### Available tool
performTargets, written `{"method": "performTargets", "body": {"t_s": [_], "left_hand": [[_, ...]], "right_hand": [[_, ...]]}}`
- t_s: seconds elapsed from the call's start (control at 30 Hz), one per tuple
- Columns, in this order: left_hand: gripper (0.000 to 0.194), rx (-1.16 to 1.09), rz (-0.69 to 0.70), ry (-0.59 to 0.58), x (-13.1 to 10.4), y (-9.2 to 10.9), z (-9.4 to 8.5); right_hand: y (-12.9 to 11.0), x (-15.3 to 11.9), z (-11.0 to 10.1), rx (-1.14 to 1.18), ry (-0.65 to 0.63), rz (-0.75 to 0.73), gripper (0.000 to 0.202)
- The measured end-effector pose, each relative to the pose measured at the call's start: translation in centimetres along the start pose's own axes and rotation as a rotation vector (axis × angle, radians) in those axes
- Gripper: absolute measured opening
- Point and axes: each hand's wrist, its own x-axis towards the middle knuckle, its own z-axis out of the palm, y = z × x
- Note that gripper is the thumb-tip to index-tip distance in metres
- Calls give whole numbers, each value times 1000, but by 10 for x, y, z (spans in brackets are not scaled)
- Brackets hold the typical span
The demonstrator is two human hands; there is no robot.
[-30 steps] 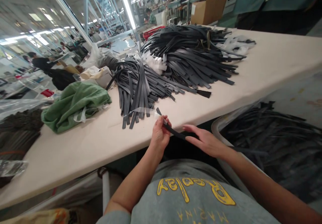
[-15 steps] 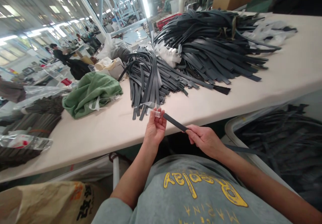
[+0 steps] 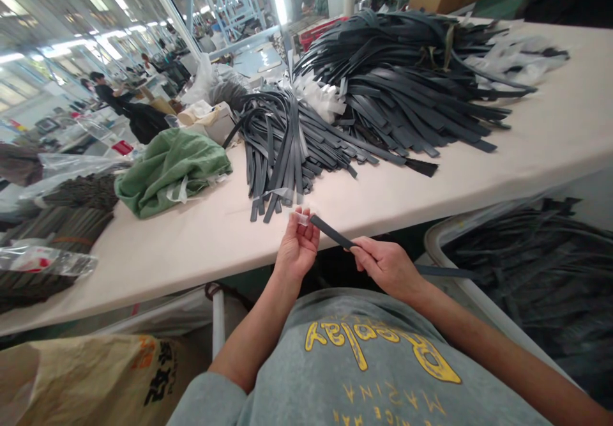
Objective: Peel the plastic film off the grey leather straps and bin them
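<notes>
Over the table's front edge, my left hand (image 3: 300, 244) pinches a small clear plastic piece (image 3: 301, 219) between thumb and fingers. My right hand (image 3: 385, 264) grips a dark grey flat strap (image 3: 331, 232) a short way back from its tip. That tip points at the clear piece and lies close to my left fingertips; whether they touch I cannot tell. Behind my right hand the strap's tail runs toward the bin at the right. Just beyond my left hand, a bundle of grey straps (image 3: 282, 151) lies on the table with thin clear plastic film at its near ends.
A bigger heap of dark straps (image 3: 402, 81) covers the back of the pale table (image 3: 460, 202). To the left lie a green cloth (image 3: 175, 174) and wrapped brown bundles (image 3: 62, 237). A white-rimmed bin (image 3: 435, 237) of dark strips stands at right, a paper sack (image 3: 90, 375) at lower left.
The view has shifted slightly. Both hands keep the same holds, and the strap tip stays close to the clear plastic piece.
</notes>
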Motion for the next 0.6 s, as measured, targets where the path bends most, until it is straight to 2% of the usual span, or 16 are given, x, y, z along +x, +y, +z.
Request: {"method": "performTargets", "body": {"t_s": [0.2, 0.37, 0.47, 0.53, 0.6], "left_hand": [[14, 37, -37, 8, -7, -7, -1], [10, 101, -67, 1, -13, -25, -18], [9, 101, -27, 38, -15, -25, -33], [9, 84, 20, 76, -18, -21, -45], [10, 79, 56, 93, -23, -19, -56]], "right_hand": [[-1, 5, 6, -20, -54, 10, 32], [-6, 16, 15, 5, -106, 55, 32], [1, 9, 6, 152, -238, 103, 25], [11, -3, -7, 255, -316, 156, 38], [22, -15, -18, 272, -339, 215, 45]]}}
